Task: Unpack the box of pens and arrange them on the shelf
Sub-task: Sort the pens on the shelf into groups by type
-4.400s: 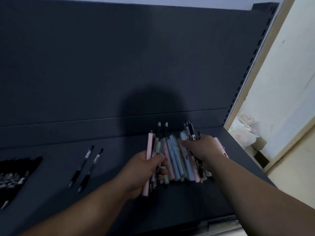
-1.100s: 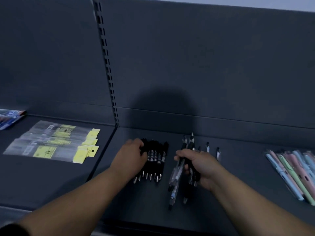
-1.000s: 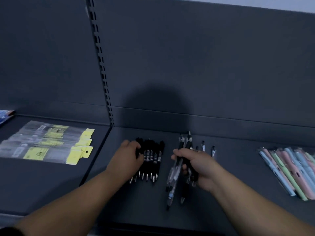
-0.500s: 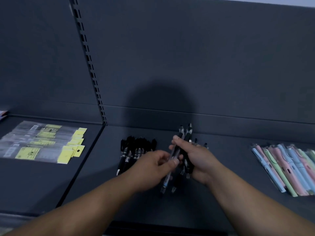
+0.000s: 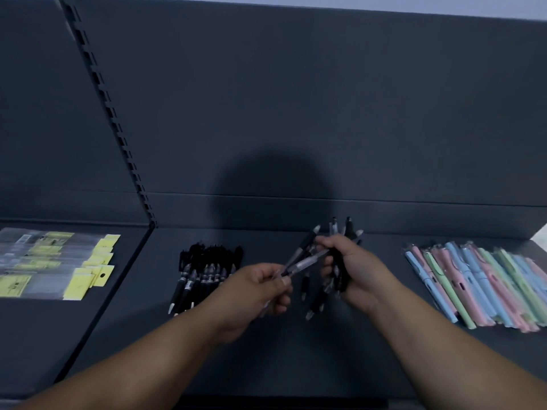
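Observation:
My right hand [image 5: 358,270] grips a bunch of black and clear pens [image 5: 340,232] above the dark shelf [image 5: 296,365]. My left hand [image 5: 257,288] pinches one clear pen [image 5: 307,261] that still lies against the bunch, its far end at my right thumb. A row of black pens [image 5: 204,270] lies on the shelf just left of my left hand. A row of pastel pink, blue and green pens [image 5: 479,285] lies at the right. No box is in view.
Clear packets with yellow tags [image 5: 56,264] lie on the neighbouring shelf section at the left. A slotted upright [image 5: 109,113] divides the two sections. The dark back panel [image 5: 296,99] rises behind the shelf.
My left hand left the row of black pens, moved right and took hold of a clear pen from the bunch in my right hand. The view shifted right.

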`<state>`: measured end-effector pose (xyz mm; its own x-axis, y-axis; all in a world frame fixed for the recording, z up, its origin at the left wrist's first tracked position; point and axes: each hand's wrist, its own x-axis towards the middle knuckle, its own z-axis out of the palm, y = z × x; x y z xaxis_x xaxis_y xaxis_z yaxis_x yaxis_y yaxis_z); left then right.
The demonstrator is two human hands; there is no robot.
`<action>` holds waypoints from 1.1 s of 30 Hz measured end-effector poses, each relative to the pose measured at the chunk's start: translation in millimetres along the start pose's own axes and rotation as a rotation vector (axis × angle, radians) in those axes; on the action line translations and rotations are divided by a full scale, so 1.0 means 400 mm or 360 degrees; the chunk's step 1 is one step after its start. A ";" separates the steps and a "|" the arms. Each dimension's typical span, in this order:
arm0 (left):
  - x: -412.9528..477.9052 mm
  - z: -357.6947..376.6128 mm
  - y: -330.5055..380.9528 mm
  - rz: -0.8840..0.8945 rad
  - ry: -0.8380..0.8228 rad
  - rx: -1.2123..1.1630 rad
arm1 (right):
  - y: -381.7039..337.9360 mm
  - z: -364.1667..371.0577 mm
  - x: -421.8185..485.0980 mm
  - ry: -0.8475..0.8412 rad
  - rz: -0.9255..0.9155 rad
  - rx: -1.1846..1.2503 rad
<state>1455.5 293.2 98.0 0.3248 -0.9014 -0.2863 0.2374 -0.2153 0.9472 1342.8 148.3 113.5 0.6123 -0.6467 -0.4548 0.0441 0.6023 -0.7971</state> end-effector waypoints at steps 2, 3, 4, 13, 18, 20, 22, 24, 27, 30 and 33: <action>0.008 0.006 0.002 0.0004 0.0054 0.0006 | -0.016 -0.022 -0.002 0.0010 -0.0020 -0.0013; 0.013 0.009 0.002 0.0005 0.0085 0.0008 | -0.021 -0.030 -0.003 0.0001 -0.0022 -0.0038; 0.018 0.012 0.002 0.0005 0.0118 0.0004 | -0.028 -0.035 -0.006 -0.0012 -0.0026 -0.0060; 0.046 0.044 0.011 0.0047 0.0294 -0.0047 | -0.019 -0.065 -0.032 0.0014 0.0030 -0.0668; 0.040 0.095 0.005 -0.0035 0.0090 -0.0014 | 0.020 -0.025 -0.033 -0.0089 -0.0030 -0.0500; 0.037 0.093 0.006 -0.0058 0.0039 0.0020 | 0.018 -0.028 -0.033 -0.0106 -0.0010 -0.0423; 0.034 0.084 0.012 -0.0059 -0.0033 0.0070 | 0.015 -0.037 -0.030 -0.0127 0.0002 -0.0376; 0.034 0.073 0.021 -0.0047 -0.0083 0.0107 | 0.007 -0.044 -0.028 -0.0124 0.0015 -0.0355; 0.038 0.058 0.034 -0.0035 -0.0114 0.0150 | -0.008 -0.056 -0.019 -0.0061 0.0028 -0.0193; 0.043 0.058 0.033 -0.0047 -0.0165 0.0180 | -0.014 -0.064 -0.016 -0.0034 0.0043 -0.0163; 0.048 0.065 0.033 0.0019 -0.0142 0.0041 | -0.013 -0.063 -0.011 0.0052 -0.0039 0.0003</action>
<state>1441.0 263.3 109.0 0.2442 -0.9337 -0.2620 0.2102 -0.2128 0.9542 1320.0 136.1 109.7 0.5848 -0.6762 -0.4481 0.0604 0.5871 -0.8072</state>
